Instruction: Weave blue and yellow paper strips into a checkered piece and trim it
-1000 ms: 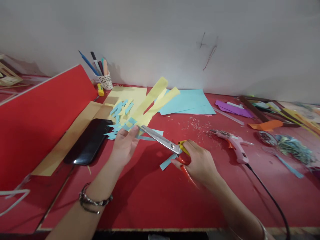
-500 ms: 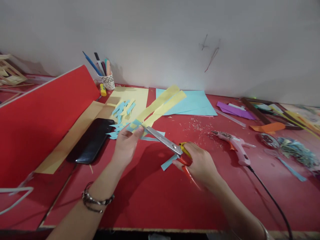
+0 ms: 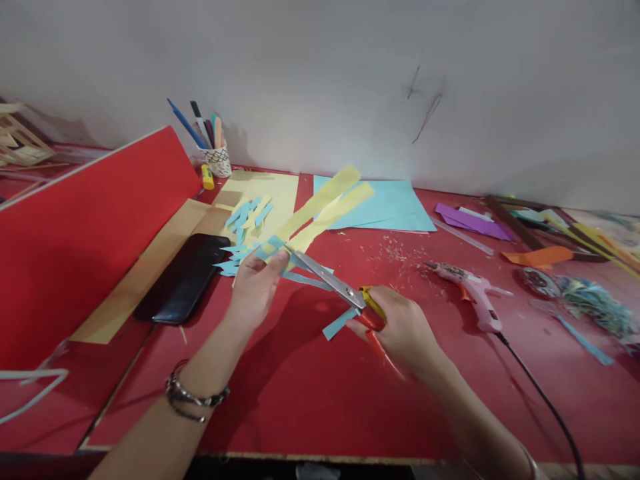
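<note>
Between its thumb and fingers my left hand (image 3: 257, 283) pinches a woven piece of blue and yellow paper strips (image 3: 271, 248). Two long yellow strips (image 3: 325, 203) stick out from it toward the wall, and blue strip ends fan out to the left. My right hand (image 3: 400, 327) grips a pair of scissors (image 3: 340, 287) with red and yellow handles. The blades look closed or nearly so, their tips at the woven paper beside my left thumb. Below the blades, a short blue strip (image 3: 339, 324) extends near the right fingers; what supports it is unclear.
A black phone (image 3: 185, 280) lies left of my left hand, beside a red board (image 3: 100, 247). Cut paper pieces (image 3: 247, 217) rest on a yellow sheet. Blue sheets (image 3: 390, 207) lie by the wall. To the right is a pink glue gun (image 3: 473, 293) with a cord.
Both hands and the scissors hold nearly the same place at the woven paper. The whole view has shifted very slightly.
</note>
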`<move>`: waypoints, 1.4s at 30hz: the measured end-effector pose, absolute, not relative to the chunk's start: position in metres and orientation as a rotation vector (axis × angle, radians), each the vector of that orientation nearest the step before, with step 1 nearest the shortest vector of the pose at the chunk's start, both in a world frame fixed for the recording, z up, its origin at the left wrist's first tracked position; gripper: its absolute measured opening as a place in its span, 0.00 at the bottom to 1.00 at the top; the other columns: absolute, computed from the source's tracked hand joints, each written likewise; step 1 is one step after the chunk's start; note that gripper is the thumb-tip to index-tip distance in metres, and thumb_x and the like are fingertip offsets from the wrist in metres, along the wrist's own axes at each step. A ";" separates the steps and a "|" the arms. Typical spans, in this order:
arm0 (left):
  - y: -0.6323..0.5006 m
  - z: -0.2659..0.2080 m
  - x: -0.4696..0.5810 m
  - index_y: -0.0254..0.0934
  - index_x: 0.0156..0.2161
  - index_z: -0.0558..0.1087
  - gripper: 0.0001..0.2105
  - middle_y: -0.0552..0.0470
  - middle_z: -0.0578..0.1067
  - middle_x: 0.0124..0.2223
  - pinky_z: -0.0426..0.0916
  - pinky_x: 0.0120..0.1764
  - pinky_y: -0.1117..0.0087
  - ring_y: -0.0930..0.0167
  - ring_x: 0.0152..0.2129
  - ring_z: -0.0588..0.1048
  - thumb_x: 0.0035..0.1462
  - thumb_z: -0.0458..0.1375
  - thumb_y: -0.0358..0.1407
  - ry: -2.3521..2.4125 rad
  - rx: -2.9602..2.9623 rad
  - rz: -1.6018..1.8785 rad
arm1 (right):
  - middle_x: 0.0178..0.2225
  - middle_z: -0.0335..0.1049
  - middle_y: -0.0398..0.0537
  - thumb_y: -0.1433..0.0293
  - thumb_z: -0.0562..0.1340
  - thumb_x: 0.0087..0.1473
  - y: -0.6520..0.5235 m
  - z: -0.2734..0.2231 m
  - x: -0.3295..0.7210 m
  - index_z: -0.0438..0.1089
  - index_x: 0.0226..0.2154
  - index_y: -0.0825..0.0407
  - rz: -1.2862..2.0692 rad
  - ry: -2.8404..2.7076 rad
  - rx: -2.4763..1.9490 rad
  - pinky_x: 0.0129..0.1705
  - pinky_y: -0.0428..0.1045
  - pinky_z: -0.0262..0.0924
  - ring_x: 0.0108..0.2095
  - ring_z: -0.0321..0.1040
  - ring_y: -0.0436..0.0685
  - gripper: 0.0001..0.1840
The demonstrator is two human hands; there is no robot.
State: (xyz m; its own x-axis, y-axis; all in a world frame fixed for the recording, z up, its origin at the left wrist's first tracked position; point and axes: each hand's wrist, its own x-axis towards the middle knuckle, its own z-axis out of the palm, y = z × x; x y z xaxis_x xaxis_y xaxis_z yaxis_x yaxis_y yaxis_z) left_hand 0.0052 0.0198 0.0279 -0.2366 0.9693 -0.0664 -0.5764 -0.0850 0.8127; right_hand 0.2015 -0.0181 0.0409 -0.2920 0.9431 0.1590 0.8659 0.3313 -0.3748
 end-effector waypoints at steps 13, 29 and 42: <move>0.020 0.025 0.004 0.38 0.22 0.71 0.12 0.58 0.75 0.23 0.70 0.31 0.74 0.72 0.26 0.75 0.31 0.69 0.38 0.920 0.591 1.613 | 0.17 0.55 0.39 0.52 0.56 0.46 -0.016 0.042 0.201 0.54 0.18 0.50 0.419 -2.208 -1.661 0.19 0.42 0.43 0.17 0.48 0.47 0.20; 0.024 0.034 -0.012 0.38 0.24 0.73 0.09 0.59 0.73 0.21 0.64 0.23 0.77 0.76 0.20 0.70 0.37 0.66 0.40 1.036 0.766 1.837 | 0.15 0.42 0.35 0.53 0.54 0.46 -0.011 0.038 0.206 0.44 0.16 0.49 0.349 -1.862 -1.529 0.18 0.43 0.39 0.18 0.40 0.45 0.24; 0.007 0.076 -0.016 0.41 0.44 0.72 0.18 0.63 0.63 0.13 0.48 0.14 0.78 0.78 0.09 0.59 0.45 0.62 0.38 1.062 1.716 0.698 | 0.20 0.59 0.37 0.61 0.62 0.40 -0.013 0.030 0.196 0.52 0.20 0.50 1.289 -1.334 -1.114 0.21 0.45 0.55 0.17 0.53 0.45 0.17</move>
State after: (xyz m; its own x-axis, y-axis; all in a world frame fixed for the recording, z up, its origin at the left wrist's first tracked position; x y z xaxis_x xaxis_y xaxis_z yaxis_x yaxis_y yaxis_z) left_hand -0.0155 0.0074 0.0761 0.4566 0.8895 -0.0166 0.3371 -0.1558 0.9285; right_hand 0.1957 -0.0128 0.0300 -0.1455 0.9888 0.0330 0.0006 0.0334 -0.9994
